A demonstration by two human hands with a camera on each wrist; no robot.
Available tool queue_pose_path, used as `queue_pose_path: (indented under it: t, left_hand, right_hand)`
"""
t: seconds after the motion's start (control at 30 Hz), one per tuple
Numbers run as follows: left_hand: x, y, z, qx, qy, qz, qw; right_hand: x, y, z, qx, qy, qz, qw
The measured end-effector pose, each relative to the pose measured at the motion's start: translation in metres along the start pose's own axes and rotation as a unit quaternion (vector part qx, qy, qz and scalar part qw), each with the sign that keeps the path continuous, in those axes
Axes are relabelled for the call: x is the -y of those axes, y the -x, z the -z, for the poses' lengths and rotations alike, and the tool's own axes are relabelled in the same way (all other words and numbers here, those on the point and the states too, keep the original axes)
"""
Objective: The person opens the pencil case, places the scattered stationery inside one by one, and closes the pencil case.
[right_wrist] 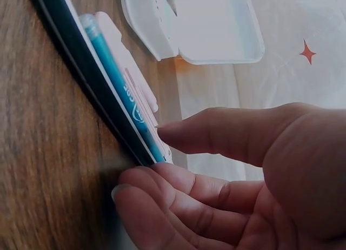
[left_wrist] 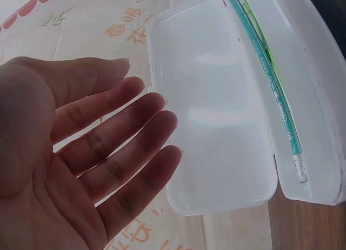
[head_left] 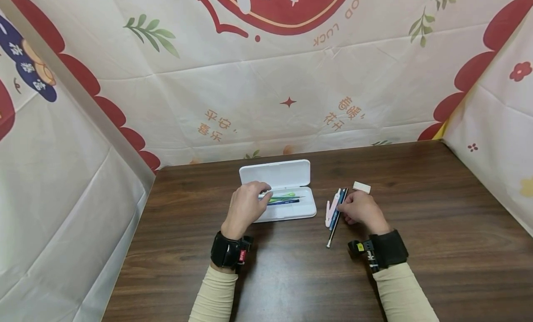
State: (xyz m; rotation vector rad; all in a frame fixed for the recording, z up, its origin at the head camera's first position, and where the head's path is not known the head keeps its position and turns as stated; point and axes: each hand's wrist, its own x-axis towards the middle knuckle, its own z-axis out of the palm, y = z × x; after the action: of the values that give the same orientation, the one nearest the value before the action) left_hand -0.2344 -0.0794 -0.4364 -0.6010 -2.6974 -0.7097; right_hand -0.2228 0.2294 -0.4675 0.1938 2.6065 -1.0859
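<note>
A white pencil case stands with its lid raised. Several pencils lie in it, including a teal one with a white eraser end, a dark blue one and a green item. Over its left part hovers my left hand, fingers loosely spread and holding nothing. Right of the case, a pink drawing compass, a blue pen and a dark pencil lie side by side. At them is my right hand, thumb and bent forefinger apart on either side; contact is unclear.
Beyond the right hand lies a white block that looks like an eraser. The brown wooden table meets printed cloth at its back edge, and more cloth hangs at both sides.
</note>
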Motion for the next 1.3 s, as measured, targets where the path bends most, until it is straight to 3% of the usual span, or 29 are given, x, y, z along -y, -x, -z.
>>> queue_pose_path:
  t: [1.3]
  left_hand:
    - [-0.0013, 0.0005, -0.0017, 0.004, -0.002, 0.004, 1.0]
  right_hand:
    - [-0.0001, 0.0021, -0.0004, -0.055, 0.041, -0.052, 0.996]
